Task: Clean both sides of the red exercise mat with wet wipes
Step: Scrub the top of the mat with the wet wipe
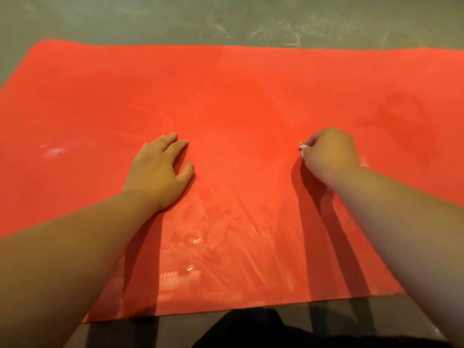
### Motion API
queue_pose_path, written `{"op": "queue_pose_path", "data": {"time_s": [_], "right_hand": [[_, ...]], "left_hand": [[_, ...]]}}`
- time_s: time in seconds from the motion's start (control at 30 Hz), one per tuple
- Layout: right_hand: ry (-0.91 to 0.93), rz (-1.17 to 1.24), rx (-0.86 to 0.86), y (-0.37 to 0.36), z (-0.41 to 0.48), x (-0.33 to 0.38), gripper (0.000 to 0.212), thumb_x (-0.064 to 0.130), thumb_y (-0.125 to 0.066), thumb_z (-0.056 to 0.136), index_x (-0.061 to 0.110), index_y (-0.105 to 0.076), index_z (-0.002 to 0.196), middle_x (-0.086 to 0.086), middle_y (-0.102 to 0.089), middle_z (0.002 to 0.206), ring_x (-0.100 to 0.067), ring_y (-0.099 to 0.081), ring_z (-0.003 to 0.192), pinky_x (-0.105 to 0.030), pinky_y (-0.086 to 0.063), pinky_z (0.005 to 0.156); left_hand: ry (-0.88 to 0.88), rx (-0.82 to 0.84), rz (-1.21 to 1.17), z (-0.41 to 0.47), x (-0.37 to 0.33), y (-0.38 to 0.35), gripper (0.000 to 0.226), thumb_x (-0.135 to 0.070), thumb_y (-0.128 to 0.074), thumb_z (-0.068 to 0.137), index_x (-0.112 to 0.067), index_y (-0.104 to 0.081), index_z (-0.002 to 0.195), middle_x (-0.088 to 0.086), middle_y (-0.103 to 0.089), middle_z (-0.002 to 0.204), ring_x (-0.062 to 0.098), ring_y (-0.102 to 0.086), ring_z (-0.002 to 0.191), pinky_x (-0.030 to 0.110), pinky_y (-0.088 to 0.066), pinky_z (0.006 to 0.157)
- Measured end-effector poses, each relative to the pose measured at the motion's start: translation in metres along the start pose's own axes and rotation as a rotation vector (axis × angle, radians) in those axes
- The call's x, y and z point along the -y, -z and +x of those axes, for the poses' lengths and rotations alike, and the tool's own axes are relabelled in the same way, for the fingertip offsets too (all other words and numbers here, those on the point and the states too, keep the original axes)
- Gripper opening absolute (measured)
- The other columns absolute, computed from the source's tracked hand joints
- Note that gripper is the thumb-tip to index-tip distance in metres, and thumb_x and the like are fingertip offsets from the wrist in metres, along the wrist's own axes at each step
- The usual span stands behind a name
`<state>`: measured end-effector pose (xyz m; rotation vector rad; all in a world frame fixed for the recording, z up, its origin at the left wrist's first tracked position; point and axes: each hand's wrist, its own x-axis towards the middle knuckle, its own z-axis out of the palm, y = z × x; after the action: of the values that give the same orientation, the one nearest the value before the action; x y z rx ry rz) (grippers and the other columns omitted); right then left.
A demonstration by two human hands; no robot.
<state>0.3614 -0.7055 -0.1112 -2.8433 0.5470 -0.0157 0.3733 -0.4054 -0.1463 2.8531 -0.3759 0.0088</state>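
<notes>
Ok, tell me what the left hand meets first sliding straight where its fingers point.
The way looks free: the left hand has only bare red exercise mat ahead, then likely the grey floor.

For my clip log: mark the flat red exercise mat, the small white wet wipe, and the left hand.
flat red exercise mat [238, 101], head view, bare middle of its surface.
small white wet wipe [303, 147], head view, corner poking from the grip of the right hand [331, 154].
left hand [158, 172], head view, back of the hand.
</notes>
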Motion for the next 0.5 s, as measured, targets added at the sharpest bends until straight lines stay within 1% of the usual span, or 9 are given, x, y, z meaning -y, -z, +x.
{"op": "queue_pose_path", "data": {"time_s": [0.03, 0.1, 0.17, 0.23, 0.27, 0.3, 0.37, 0.43, 0.5], "right_hand": [[-0.036, 0.009, -0.022, -0.003, 0.004, 0.005, 0.021, 0.009, -0.057, 0.086, 0.005, -0.073, 0.1, -0.018, -0.069, 0.104, -0.032, -0.064, 0.101, -0.032, -0.048, 0.083], [0.035, 0.078, -0.053, -0.02, -0.006, 0.04, 0.023, 0.009, -0.055, 0.086, 0.004, -0.072, 0.101, -0.017, -0.069, 0.106, -0.031, -0.063, 0.102, -0.033, -0.05, 0.086], [0.257, 0.14, -0.009, -0.04, -0.028, 0.086, 0.024, 0.013, -0.055, 0.086, 0.009, -0.073, 0.101, -0.014, -0.068, 0.105, -0.03, -0.062, 0.101, -0.032, -0.049, 0.086], [0.538, 0.134, 0.098, -0.045, -0.051, 0.12, 0.024, 0.015, -0.054, 0.086, 0.012, -0.073, 0.099, -0.01, -0.064, 0.101, -0.029, -0.06, 0.098, -0.032, -0.047, 0.085], [0.644, 0.13, 0.149, -0.043, -0.052, 0.126, 0.024, 0.015, -0.053, 0.087, 0.013, -0.074, 0.098, -0.01, -0.062, 0.101, -0.029, -0.059, 0.098, -0.033, -0.046, 0.084], [0.69, 0.11, 0.183, -0.038, -0.045, 0.124, 0.024, 0.016, -0.054, 0.087, 0.014, -0.074, 0.1, -0.01, -0.063, 0.102, -0.029, -0.059, 0.099, -0.033, -0.046, 0.085], [0.608, 0.029, 0.17, -0.027, -0.015, 0.099, 0.023, 0.02, -0.057, 0.088, 0.015, -0.074, 0.102, -0.012, -0.068, 0.105, -0.029, -0.061, 0.102, -0.031, -0.046, 0.086], [0.344, -0.032, 0.057, -0.013, 0.02, 0.06, 0.022, 0.018, -0.059, 0.087, 0.012, -0.074, 0.101, -0.015, -0.07, 0.105, -0.03, -0.063, 0.102, -0.032, -0.047, 0.085], [0.087, -0.018, -0.035, -0.006, 0.04, 0.032, 0.021, 0.014, -0.059, 0.087, 0.008, -0.074, 0.101, -0.019, -0.069, 0.105, -0.033, -0.063, 0.102, -0.033, -0.047, 0.084]], "left_hand": [[0.014, -0.015, -0.011, 0.001, 0.001, 0.0, 0.074, -0.056, -0.031, 0.079, -0.017, -0.049, 0.139, 0.01, -0.038, 0.15, 0.028, -0.034, 0.138, 0.044, -0.024, 0.116], [0.049, -0.019, -0.032, 0.002, 0.0, -0.001, 0.072, -0.052, -0.034, 0.081, -0.015, -0.044, 0.143, 0.011, -0.031, 0.154, 0.027, -0.027, 0.142, 0.04, -0.019, 0.119], [0.058, -0.015, -0.005, 0.002, 0.001, -0.003, 0.076, -0.052, -0.029, 0.082, -0.013, -0.04, 0.145, 0.015, -0.026, 0.156, 0.029, -0.023, 0.144, 0.038, -0.015, 0.119], [0.03, 0.0, 0.037, 0.002, 0.001, -0.004, 0.077, -0.053, -0.023, 0.083, -0.01, -0.038, 0.146, 0.018, -0.025, 0.156, 0.032, -0.022, 0.144, 0.041, -0.013, 0.119], [0.024, 0.013, 0.046, 0.003, 0.002, -0.004, 0.075, -0.051, -0.023, 0.085, -0.01, -0.036, 0.147, 0.018, -0.023, 0.156, 0.032, -0.02, 0.145, 0.042, -0.013, 0.119], [0.025, 0.027, 0.051, 0.003, 0.001, -0.003, 0.074, -0.049, -0.025, 0.086, -0.01, -0.034, 0.148, 0.017, -0.022, 0.157, 0.031, -0.019, 0.145, 0.042, -0.012, 0.119], [0.031, 0.042, 0.058, 0.003, 0.001, -0.003, 0.069, -0.047, -0.025, 0.089, -0.013, -0.03, 0.149, 0.015, -0.018, 0.158, 0.028, -0.015, 0.146, 0.04, -0.009, 0.12], [0.034, 0.05, 0.071, 0.003, 0.003, -0.004, 0.063, -0.045, -0.027, 0.096, -0.015, -0.027, 0.151, 0.013, -0.014, 0.16, 0.026, -0.011, 0.147, 0.039, -0.007, 0.12], [0.028, 0.052, 0.085, 0.005, 0.005, -0.006, 0.064, -0.045, -0.024, 0.095, -0.015, -0.024, 0.151, 0.012, -0.012, 0.16, 0.026, -0.009, 0.148, 0.039, -0.006, 0.12]]}}
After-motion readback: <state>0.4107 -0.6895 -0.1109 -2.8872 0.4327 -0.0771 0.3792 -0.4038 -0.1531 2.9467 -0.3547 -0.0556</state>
